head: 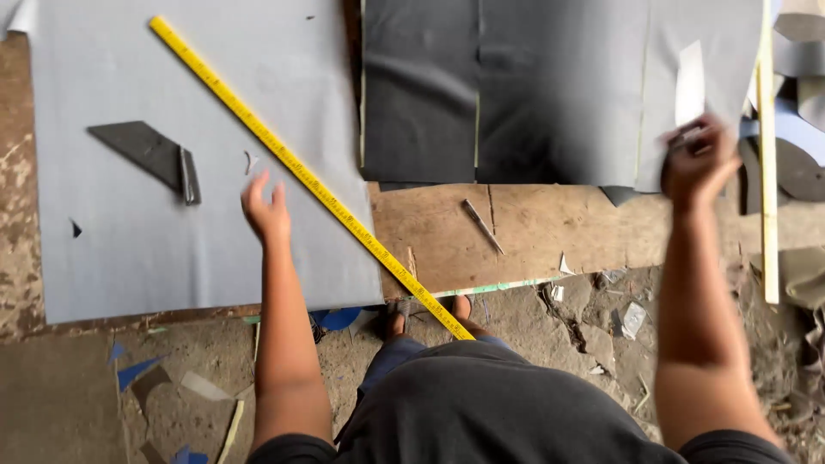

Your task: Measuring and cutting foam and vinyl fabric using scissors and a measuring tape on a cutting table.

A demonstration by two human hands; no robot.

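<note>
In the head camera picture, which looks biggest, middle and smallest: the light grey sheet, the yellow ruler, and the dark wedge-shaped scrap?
1. Light grey sheet, by far the biggest.
2. Yellow ruler, long but thin.
3. Dark wedge-shaped scrap, smallest.
All three lie flat at about the same level, so the order looks safe.

No packages, labels, signs or screens anywhere in view, from the upper left of the frame across to the right edge and down to the littered ground below.
</note>
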